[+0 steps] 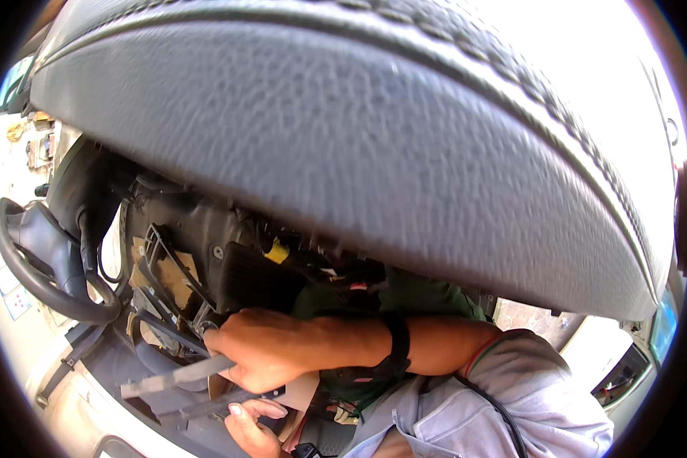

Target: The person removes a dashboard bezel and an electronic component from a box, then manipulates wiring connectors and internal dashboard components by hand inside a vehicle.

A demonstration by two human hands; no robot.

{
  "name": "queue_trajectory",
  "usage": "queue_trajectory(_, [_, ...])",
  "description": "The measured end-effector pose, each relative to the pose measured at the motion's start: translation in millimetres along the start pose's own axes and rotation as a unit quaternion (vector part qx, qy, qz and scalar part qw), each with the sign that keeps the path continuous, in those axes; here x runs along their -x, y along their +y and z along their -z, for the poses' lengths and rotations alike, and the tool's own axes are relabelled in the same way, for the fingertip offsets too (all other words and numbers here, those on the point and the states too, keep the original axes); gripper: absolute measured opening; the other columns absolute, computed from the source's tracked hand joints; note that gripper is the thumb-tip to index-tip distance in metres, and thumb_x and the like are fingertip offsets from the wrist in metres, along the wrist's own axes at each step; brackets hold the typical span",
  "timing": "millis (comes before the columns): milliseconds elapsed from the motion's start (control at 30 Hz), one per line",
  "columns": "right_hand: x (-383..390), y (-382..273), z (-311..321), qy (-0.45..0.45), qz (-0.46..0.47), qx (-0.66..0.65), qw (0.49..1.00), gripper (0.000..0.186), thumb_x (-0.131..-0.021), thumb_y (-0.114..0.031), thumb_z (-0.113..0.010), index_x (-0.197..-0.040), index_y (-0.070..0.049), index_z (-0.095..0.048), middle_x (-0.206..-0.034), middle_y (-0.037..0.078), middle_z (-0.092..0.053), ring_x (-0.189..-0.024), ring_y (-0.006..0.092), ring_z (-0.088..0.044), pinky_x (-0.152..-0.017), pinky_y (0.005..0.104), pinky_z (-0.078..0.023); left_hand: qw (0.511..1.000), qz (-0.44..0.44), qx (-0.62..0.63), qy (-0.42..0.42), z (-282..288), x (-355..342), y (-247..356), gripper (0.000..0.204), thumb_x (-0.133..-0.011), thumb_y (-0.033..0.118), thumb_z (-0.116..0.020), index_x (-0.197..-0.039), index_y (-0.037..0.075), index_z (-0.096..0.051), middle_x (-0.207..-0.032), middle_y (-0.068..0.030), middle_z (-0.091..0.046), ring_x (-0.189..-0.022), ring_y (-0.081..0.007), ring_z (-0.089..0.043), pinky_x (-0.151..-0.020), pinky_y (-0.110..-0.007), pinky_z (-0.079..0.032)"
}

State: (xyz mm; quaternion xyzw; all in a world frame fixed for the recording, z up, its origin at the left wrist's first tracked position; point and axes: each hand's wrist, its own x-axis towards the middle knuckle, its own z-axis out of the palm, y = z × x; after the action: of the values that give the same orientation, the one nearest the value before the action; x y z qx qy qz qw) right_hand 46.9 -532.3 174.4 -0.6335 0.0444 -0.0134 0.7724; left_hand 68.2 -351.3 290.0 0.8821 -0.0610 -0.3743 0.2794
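My right hand, at the end of a bent arm with a black wristband, is closed around a long grey trim strip. The strip points left and is smeared by motion. A second, darker narrow piece extends just below it; I cannot tell whether the two are joined. Below that piece is my left hand, fingers apart, with nothing visible in them. Beyond the right hand lie a black plastic frame and a brown cardboard-like piece.
A dark stitched dashboard pad spans the upper view, close to the camera. The steering wheel stands at the left. A yellow connector and wiring show beneath the pad. A seat belt hangs at the lower left.
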Motion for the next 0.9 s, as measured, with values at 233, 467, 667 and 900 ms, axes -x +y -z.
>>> queue_trajectory(233, [-3.9, 7.3, 0.0, 0.026, 0.007, 0.094, 0.995, 0.034, -0.071, -0.021, -0.074, -0.083, 0.009, -0.063, -0.076, 0.03, -0.065, -0.08, 0.046, -0.068, -0.071, 0.049, -0.055, 0.955, -0.27, -0.117, -0.046, 16.7, 7.9, 78.8, 0.047, -0.102, 0.039, -0.051, -0.099, -0.006, -0.063, -0.099, -0.016, -0.065, -0.084, -0.0185, -0.059, -0.076, -0.028, -0.046])
queue_trajectory(467, [-16.3, 42.8, 0.2, 0.081, 0.097, 0.099, 0.987, 0.034, -0.071, -0.024, -0.074, -0.075, 0.009, -0.067, -0.077, 0.031, -0.065, -0.083, 0.0463, -0.068, -0.073, 0.048, -0.055, 0.872, -0.449, -0.194, -0.022, -64.7, -80.9, 180.8, 0.032, -0.1, 0.012, -0.054, -0.127, -0.004, -0.059, -0.12, -0.0161, -0.066, -0.112, -0.022, -0.062, -0.102, -0.033, -0.044])
queue_trajectory(667, [-2.3, 6.9, 1.5, -0.04, -0.006, 0.181, 0.983, 0.026, -0.063, -0.006, -0.063, -0.086, 0.004, -0.068, -0.084, 0.028, -0.067, -0.085, 0.0454, -0.066, -0.076, 0.047, -0.054, 0.543, -0.693, -0.471, 0.061, -103.9, -197.4, 194.1, 0.021, -0.09, 0.009, -0.062, -0.108, 0.001, -0.071, -0.095, -0.0182, -0.071, -0.093, -0.0335, -0.067, -0.084, -0.04, -0.053])
queue_trajectory(900, [-3.8, 11.9, -0.9, -0.053, -0.007, 0.217, 0.975, 0.02, -0.063, -0.007, -0.064, -0.077, 0.007, -0.068, -0.083, 0.029, -0.067, -0.084, 0.0437, -0.068, -0.076, 0.0461, -0.055, 0.494, -0.729, -0.473, 0.003, -124.7, -198.4, 212.6, 0.033, -0.082, 0.022, -0.068, -0.112, 0.007, -0.07, -0.113, -0.0217, -0.067, -0.108, -0.0341, -0.064, -0.099, -0.045, -0.048])
